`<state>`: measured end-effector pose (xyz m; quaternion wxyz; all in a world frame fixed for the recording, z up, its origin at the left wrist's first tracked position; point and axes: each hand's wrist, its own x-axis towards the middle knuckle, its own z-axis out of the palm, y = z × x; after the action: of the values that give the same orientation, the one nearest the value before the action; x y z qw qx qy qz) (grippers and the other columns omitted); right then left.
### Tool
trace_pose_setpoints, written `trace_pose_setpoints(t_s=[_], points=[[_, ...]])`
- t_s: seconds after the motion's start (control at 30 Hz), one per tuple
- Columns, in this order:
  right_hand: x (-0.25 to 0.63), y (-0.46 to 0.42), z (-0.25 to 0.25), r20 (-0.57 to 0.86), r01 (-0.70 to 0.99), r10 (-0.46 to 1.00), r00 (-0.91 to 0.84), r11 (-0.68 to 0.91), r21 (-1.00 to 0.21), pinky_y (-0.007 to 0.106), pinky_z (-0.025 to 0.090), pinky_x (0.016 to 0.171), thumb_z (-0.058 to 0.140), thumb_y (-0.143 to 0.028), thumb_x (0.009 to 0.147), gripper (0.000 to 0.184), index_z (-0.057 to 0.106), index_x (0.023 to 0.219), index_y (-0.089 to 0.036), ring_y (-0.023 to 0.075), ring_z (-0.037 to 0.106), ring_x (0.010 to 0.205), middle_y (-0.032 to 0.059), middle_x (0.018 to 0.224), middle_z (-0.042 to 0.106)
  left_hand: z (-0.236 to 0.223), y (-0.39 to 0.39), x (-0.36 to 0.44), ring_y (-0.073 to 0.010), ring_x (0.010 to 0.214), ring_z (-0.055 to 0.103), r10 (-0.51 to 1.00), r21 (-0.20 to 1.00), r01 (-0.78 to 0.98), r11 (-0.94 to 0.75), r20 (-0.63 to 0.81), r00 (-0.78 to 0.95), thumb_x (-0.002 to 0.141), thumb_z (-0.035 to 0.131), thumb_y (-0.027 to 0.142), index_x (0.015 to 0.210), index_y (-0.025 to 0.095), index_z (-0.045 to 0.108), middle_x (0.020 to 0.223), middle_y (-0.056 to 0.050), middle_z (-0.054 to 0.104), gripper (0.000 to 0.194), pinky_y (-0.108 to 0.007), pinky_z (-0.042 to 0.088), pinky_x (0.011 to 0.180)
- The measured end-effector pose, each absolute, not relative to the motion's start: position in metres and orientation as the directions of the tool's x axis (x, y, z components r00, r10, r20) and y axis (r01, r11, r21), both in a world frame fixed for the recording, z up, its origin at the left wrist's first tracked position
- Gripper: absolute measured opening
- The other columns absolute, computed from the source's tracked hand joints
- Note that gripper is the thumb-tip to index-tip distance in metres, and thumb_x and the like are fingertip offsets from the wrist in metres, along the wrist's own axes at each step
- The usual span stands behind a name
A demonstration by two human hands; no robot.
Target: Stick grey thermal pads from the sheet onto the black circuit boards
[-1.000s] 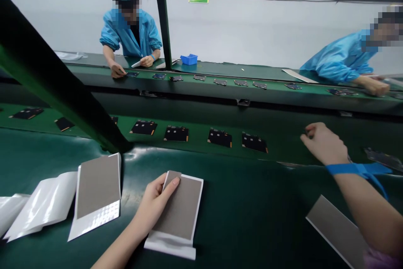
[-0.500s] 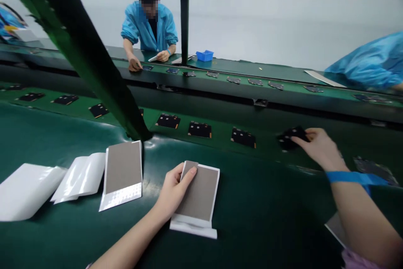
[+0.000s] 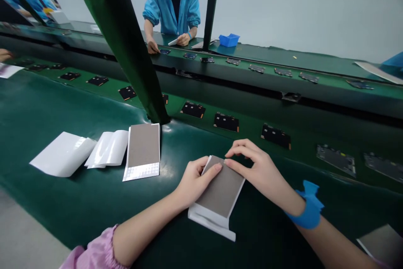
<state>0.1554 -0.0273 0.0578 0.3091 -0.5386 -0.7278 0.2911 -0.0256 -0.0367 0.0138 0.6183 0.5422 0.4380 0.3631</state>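
Note:
A grey sheet on white backing [image 3: 220,191] lies tilted under my hands near the front of the table. My left hand [image 3: 197,181] is closed on its left edge, thumb on top. At the top corner my right hand [image 3: 252,162] is closed, with thumb and index finger pinching the sheet's edge; a blue band [image 3: 310,206] circles that wrist. Just beyond, a black-covered circuit board [image 3: 276,136] and a bare grey circuit board [image 3: 336,160] rest on the green belt [image 3: 245,139].
Another grey sheet [image 3: 145,145] and curled white liners [image 3: 107,147] lie left. A slanted green post [image 3: 135,50] stands before the belt. Across, a person in blue [image 3: 171,4] handles boards beside a blue bin [image 3: 229,40]. One more sheet [image 3: 382,241] sits lower right.
My right hand has let go of a dark board over the belt and come left to the sheet's top corner. My left hand keeps its hold. The view has turned left.

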Motion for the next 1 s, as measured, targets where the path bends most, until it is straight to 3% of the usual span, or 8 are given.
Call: trace_pose_setpoints(t_s=[0.27, 0.47, 0.6, 0.67, 0.73, 0.83, 0.9, 1.0], points=[[0.156, -0.03, 0.051, 0.089, 0.603, 0.972, -0.215, 0.204, -0.771, 0.041, 0.052, 0.077, 0.055, -0.045, 0.086, 0.025, 0.06, 0.07, -0.026, 0.0231, 0.058, 0.085, 0.0042, 0.092, 0.053, 0.016, -0.037, -0.023, -0.0103, 0.06, 0.04, 0.897, 0.979, -0.025, 0.204, -0.176, 0.406, 0.083, 0.057, 0.048, 0.074, 0.015, 0.058, 0.066, 0.002, 0.047, 0.034, -0.022, 0.032, 0.054], [0.159, -0.034, 0.051, -0.015, 0.589, 0.984, -0.176, 0.093, -0.803, 0.035, 0.051, 0.072, 0.054, -0.058, 0.082, 0.039, 0.062, 0.067, -0.023, 0.0196, 0.058, 0.079, 0.005, 0.091, 0.055, 0.012, -0.039, -0.022, -0.0094, 0.061, 0.041, 0.845, 0.95, -0.064, 0.304, -0.238, 0.479, 0.084, 0.058, 0.048, 0.077, 0.014, 0.058, 0.067, 0.002, 0.047, 0.035, -0.02, 0.032, 0.054], [0.19, -0.025, 0.053, 0.024, 0.602, 0.999, -0.035, 0.04, -0.797, 0.034, 0.05, 0.07, 0.057, -0.065, 0.078, 0.044, 0.063, 0.07, -0.022, 0.0211, 0.058, 0.082, 0.0081, 0.098, 0.057, 0.011, -0.039, -0.024, -0.0103, 0.064, 0.047, 0.841, 0.934, -0.067, 0.35, -0.282, 0.461, 0.085, 0.057, 0.05, 0.078, 0.014, 0.058, 0.071, 0.001, 0.052, 0.036, -0.02, 0.036, 0.056], [0.223, -0.013, 0.055, 0.064, 0.627, 0.995, 0.077, 0.001, -0.779, 0.035, 0.049, 0.075, 0.063, -0.06, 0.074, 0.038, 0.063, 0.07, -0.022, 0.0246, 0.058, 0.091, 0.0092, 0.103, 0.059, 0.011, -0.039, -0.025, -0.0105, 0.064, 0.049, 0.832, 0.929, -0.066, 0.364, -0.293, 0.471, 0.085, 0.058, 0.05, 0.079, 0.015, 0.058, 0.072, 0.0, 0.053, 0.036, -0.02, 0.037, 0.055], [0.263, 0.001, 0.057, 0.044, 0.648, 0.971, 0.235, -0.123, -0.752, 0.037, 0.047, 0.081, 0.067, -0.043, 0.075, 0.023, 0.063, 0.071, -0.021, 0.0258, 0.058, 0.097, 0.0105, 0.106, 0.059, 0.012, -0.039, -0.025, -0.0099, 0.062, 0.048, 0.823, 0.924, -0.061, 0.376, -0.303, 0.48, 0.085, 0.059, 0.05, 0.079, 0.015, 0.059, 0.07, 0.001, 0.053, 0.036, -0.019, 0.037, 0.054], [0.322, 0.018, 0.056, -0.024, 0.738, 0.904, 0.427, -0.364, -0.568, 0.037, 0.044, 0.087, 0.061, -0.021, 0.08, 0.01, 0.064, 0.072, -0.019, 0.0265, 0.056, 0.103, 0.0135, 0.111, 0.058, 0.012, -0.039, -0.025, -0.0093, 0.06, 0.048, 0.816, 0.921, -0.043, 0.386, -0.319, 0.483, 0.084, 0.059, 0.05, 0.078, 0.014, 0.059, 0.067, 0.001, 0.052, 0.036, -0.018, 0.036, 0.053], [0.351, 0.024, 0.052, -0.091, 0.771, 0.893, 0.441, -0.429, -0.47, 0.037, 0.042, 0.089, 0.059, -0.02, 0.084, 0.012, 0.066, 0.074, -0.018, 0.0271, 0.055, 0.106, 0.0142, 0.114, 0.057, 0.013, -0.039, -0.024, -0.0094, 0.06, 0.048, 0.815, 0.924, -0.027, 0.381, -0.322, 0.481, 0.084, 0.059, 0.05, 0.078, 0.014, 0.058, 0.067, 0.002, 0.051, 0.036, -0.018, 0.036, 0.052], [0.376, 0.027, 0.043, -0.208, 0.781, 0.902, 0.379, -0.432, -0.451, 0.035, 0.04, 0.091, 0.058, -0.02, 0.086, 0.014, 0.067, 0.076, -0.018, 0.0258, 0.056, 0.104, 0.013, 0.117, 0.057, 0.014, -0.038, -0.023, -0.0096, 0.059, 0.046, 0.819, 0.928, -0.004, 0.374, -0.328, 0.472, 0.083, 0.059, 0.052, 0.076, 0.014, 0.057, 0.067, 0.001, 0.05, 0.039, -0.019, 0.035, 0.052]])
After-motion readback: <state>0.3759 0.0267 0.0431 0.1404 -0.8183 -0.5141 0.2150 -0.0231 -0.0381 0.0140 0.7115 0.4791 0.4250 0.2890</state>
